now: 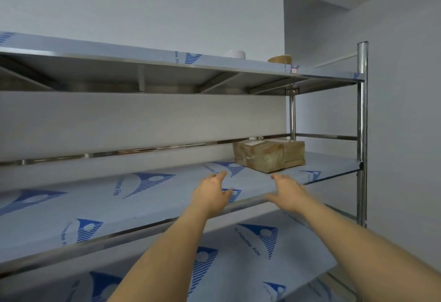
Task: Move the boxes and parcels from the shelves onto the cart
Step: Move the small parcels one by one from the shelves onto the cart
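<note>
A brown taped cardboard parcel (pixel 268 155) with a white label on top lies at the back right of the middle shelf (pixel 100 208). Both my arms stretch out over this shelf toward it. My left hand (pixel 212 193) hovers to the parcel's lower left, fingers relaxed and empty. My right hand (pixel 287 190) is just in front of the parcel, fingers extended, holding nothing. Neither hand touches the parcel. No cart is in view.
The steel shelving is covered in blue-printed protective film. On the top shelf (pixel 143 57) stand a white tape roll (pixel 235 54) and a brown tape roll (pixel 280 59). A chrome post (pixel 362 134) marks the right end. A lower shelf (pixel 238 266) lies beneath my arms.
</note>
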